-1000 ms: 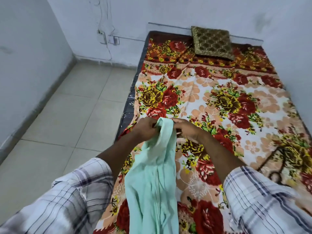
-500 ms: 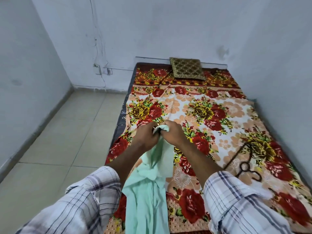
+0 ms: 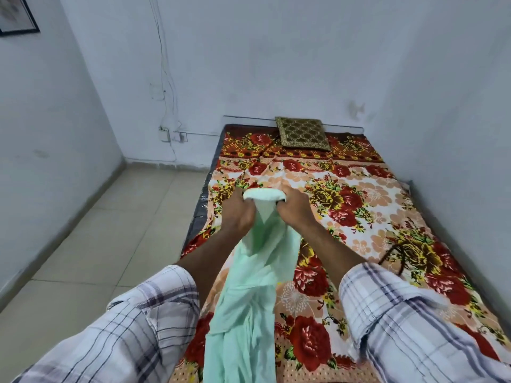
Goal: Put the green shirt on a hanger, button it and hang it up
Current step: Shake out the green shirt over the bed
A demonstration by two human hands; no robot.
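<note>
The pale green shirt [image 3: 249, 294] hangs in a long bunch from both my hands down toward the lower edge of the view, over the near end of the bed. My left hand [image 3: 237, 214] and my right hand [image 3: 296, 210] each grip its top edge, a short band of cloth stretched between them. A dark hanger [image 3: 401, 258] lies on the bedspread to the right, partly hidden behind my right sleeve; only its curved dark outline shows.
The bed [image 3: 359, 194] with its red and yellow floral spread fills the right side, against the right and far walls. A brown patterned cushion [image 3: 302, 132] sits at its head. Tiled floor [image 3: 105, 244] lies on the left. A wall socket [image 3: 166, 134] with wires is on the far wall.
The view has tilted up and both hands have risen with the shirt. They have drawn slightly apart, stretching the shirt's top edge between them.
</note>
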